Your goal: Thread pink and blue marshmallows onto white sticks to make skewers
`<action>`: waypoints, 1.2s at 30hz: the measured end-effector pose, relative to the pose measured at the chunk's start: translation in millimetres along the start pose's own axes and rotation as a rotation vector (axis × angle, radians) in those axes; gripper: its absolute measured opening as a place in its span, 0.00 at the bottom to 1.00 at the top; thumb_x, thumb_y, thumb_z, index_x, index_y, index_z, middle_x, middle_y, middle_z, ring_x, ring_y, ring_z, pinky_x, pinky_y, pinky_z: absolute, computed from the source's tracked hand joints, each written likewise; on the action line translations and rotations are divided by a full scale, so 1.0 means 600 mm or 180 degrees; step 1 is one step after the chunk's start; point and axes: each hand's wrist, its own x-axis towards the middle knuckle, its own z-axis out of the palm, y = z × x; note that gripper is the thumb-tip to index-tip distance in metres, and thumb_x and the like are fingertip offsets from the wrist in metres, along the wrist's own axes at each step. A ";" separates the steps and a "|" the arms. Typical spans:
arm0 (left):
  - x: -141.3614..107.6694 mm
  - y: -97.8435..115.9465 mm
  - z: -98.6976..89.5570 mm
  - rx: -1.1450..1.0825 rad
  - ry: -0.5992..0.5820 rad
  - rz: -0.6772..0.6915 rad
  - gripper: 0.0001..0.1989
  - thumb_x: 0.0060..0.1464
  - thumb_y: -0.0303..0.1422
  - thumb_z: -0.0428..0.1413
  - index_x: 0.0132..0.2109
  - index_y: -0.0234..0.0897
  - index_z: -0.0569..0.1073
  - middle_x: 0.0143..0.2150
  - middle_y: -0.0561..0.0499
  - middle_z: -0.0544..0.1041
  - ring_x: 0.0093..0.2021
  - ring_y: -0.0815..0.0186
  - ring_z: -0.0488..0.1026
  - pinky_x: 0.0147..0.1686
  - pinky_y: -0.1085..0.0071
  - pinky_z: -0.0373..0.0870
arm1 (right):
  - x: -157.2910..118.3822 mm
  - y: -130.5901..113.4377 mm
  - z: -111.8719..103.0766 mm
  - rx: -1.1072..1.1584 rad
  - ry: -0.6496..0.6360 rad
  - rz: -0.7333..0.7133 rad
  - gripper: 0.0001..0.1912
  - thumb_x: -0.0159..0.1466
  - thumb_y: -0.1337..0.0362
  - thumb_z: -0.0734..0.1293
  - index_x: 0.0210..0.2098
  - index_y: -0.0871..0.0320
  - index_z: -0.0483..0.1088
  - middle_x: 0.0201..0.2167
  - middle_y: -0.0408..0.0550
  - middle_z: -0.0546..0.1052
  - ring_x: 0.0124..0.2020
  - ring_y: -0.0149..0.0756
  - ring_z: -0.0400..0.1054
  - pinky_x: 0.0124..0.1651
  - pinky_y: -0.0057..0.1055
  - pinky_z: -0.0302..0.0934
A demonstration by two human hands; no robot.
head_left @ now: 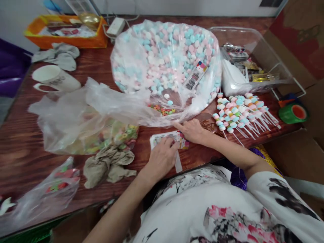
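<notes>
My left hand [162, 157] lies with its fingers over a small stack of printed packets [182, 139] near the table's front edge. My right hand [192, 131] is just right of it, its fingertips pinching the near edge of a large clear plastic bag [162, 121]. Pink, white and blue round candies [162, 57] fill that bag. On top of it rests one printed packet [194, 76]. Small coloured ring candies [163, 109] show through the plastic at its near side. A pale strip [178, 163] sticks out below the stack beside my left hand.
Candy skewers on white sticks [238, 111] lie at right, near a clear bin [263, 44] and green tape [292, 113]. Brown twist ties [208, 125] sit by my right wrist. Leftward are a bag of ring candies [101, 135], crumpled gloves [108, 165], a mug [55, 77] and an orange tray [65, 41].
</notes>
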 end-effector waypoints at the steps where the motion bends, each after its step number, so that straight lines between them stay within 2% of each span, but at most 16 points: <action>1: 0.005 0.014 0.009 0.0096 -0.0073 0.0091 0.13 0.55 0.26 0.51 0.46 0.34 0.75 0.44 0.40 0.74 0.46 0.54 0.69 0.44 0.60 0.69 | -0.002 -0.005 0.000 0.0016 0.0111 -0.0069 0.29 0.68 0.67 0.53 0.68 0.50 0.47 0.43 0.58 0.78 0.40 0.46 0.74 0.40 0.38 0.60; 4: 0.019 0.031 0.036 0.0400 -0.0037 0.0171 0.10 0.52 0.23 0.52 0.41 0.30 0.76 0.40 0.39 0.74 0.44 0.51 0.69 0.40 0.59 0.69 | -0.023 -0.015 0.003 0.0057 0.0615 -0.0219 0.29 0.67 0.67 0.56 0.67 0.51 0.51 0.44 0.55 0.77 0.40 0.44 0.72 0.41 0.38 0.59; 7: 0.020 0.023 0.056 0.0649 0.0291 0.0301 0.10 0.55 0.21 0.49 0.37 0.30 0.75 0.34 0.41 0.73 0.38 0.54 0.70 0.35 0.60 0.68 | -0.069 0.000 0.013 0.0071 0.1091 -0.0191 0.23 0.66 0.66 0.59 0.61 0.54 0.62 0.42 0.52 0.77 0.40 0.42 0.70 0.42 0.37 0.57; 10: 0.014 0.007 0.068 0.0568 0.0748 0.0419 0.10 0.56 0.22 0.50 0.40 0.32 0.75 0.33 0.44 0.74 0.36 0.56 0.69 0.37 0.61 0.68 | -0.129 0.055 0.024 -0.0017 0.1512 0.0197 0.17 0.65 0.69 0.60 0.52 0.56 0.70 0.35 0.50 0.77 0.36 0.38 0.69 0.40 0.34 0.56; 13: 0.014 -0.005 0.073 0.0197 0.1200 0.0430 0.09 0.57 0.23 0.51 0.43 0.32 0.73 0.37 0.44 0.75 0.39 0.57 0.69 0.42 0.61 0.68 | -0.186 0.134 0.019 -0.0187 0.2152 0.0663 0.14 0.64 0.70 0.60 0.46 0.57 0.74 0.36 0.51 0.77 0.37 0.38 0.67 0.40 0.33 0.57; 15: 0.017 -0.006 0.073 0.0023 0.1358 0.0331 0.07 0.58 0.25 0.51 0.43 0.33 0.73 0.38 0.44 0.76 0.40 0.57 0.69 0.41 0.62 0.69 | -0.212 0.182 0.002 -0.0350 0.2492 0.0955 0.13 0.64 0.70 0.60 0.45 0.58 0.74 0.38 0.51 0.77 0.40 0.39 0.67 0.41 0.33 0.58; 18: 0.024 0.000 0.074 0.0004 0.1379 0.0216 0.07 0.57 0.24 0.51 0.40 0.33 0.73 0.37 0.44 0.76 0.39 0.58 0.69 0.38 0.62 0.68 | -0.219 0.228 -0.037 -0.0801 0.2286 0.1202 0.12 0.64 0.69 0.61 0.41 0.57 0.75 0.35 0.51 0.76 0.38 0.41 0.66 0.38 0.34 0.56; 22: 0.026 0.003 0.078 -0.0088 0.1476 0.0234 0.07 0.56 0.22 0.51 0.34 0.34 0.72 0.33 0.46 0.75 0.37 0.59 0.69 0.35 0.64 0.67 | -0.184 0.244 -0.093 -0.1118 0.1608 0.1197 0.12 0.64 0.67 0.60 0.37 0.59 0.76 0.32 0.53 0.76 0.35 0.41 0.65 0.35 0.34 0.51; 24: 0.024 -0.001 0.082 -0.0210 0.1526 0.0205 0.07 0.56 0.24 0.52 0.31 0.35 0.71 0.32 0.46 0.74 0.36 0.60 0.68 0.35 0.64 0.67 | -0.171 0.244 -0.114 -0.1057 0.1648 0.1253 0.12 0.65 0.66 0.60 0.37 0.59 0.76 0.31 0.53 0.76 0.34 0.40 0.65 0.34 0.33 0.51; 26: 0.020 -0.006 0.087 -0.0326 0.1547 0.0188 0.08 0.57 0.25 0.53 0.29 0.35 0.71 0.31 0.47 0.73 0.35 0.61 0.68 0.36 0.65 0.67 | -0.171 0.243 -0.126 -0.0921 0.1988 0.1335 0.13 0.66 0.64 0.60 0.39 0.58 0.76 0.33 0.51 0.77 0.35 0.38 0.67 0.34 0.32 0.52; 28: 0.015 -0.009 0.091 -0.0375 0.1535 0.0196 0.10 0.58 0.27 0.53 0.28 0.36 0.70 0.29 0.47 0.72 0.34 0.62 0.68 0.36 0.65 0.67 | -0.187 0.243 -0.124 -0.0764 0.2403 0.1444 0.13 0.66 0.64 0.59 0.41 0.56 0.75 0.34 0.50 0.78 0.36 0.38 0.68 0.35 0.31 0.54; 31: 0.010 -0.005 0.094 -0.0288 0.1460 0.0207 0.08 0.58 0.28 0.53 0.30 0.36 0.71 0.31 0.47 0.73 0.36 0.61 0.68 0.37 0.65 0.67 | -0.227 0.241 -0.094 -0.0552 0.2795 0.1655 0.13 0.67 0.63 0.59 0.41 0.56 0.76 0.34 0.49 0.78 0.35 0.37 0.70 0.36 0.30 0.57; 34: 0.012 0.001 0.092 -0.0069 0.1372 0.0105 0.06 0.59 0.28 0.53 0.41 0.34 0.74 0.35 0.45 0.74 0.38 0.58 0.68 0.38 0.63 0.67 | -0.262 0.230 -0.048 -0.0444 0.2728 0.1926 0.14 0.67 0.62 0.59 0.40 0.58 0.76 0.34 0.51 0.79 0.35 0.37 0.71 0.36 0.30 0.58; 36: 0.016 0.003 0.090 0.0001 0.1273 0.0018 0.08 0.58 0.28 0.52 0.44 0.34 0.74 0.35 0.45 0.74 0.37 0.57 0.68 0.36 0.63 0.66 | -0.271 0.219 -0.021 -0.0470 0.2383 0.2146 0.15 0.67 0.61 0.59 0.39 0.59 0.76 0.35 0.52 0.79 0.35 0.38 0.71 0.36 0.30 0.56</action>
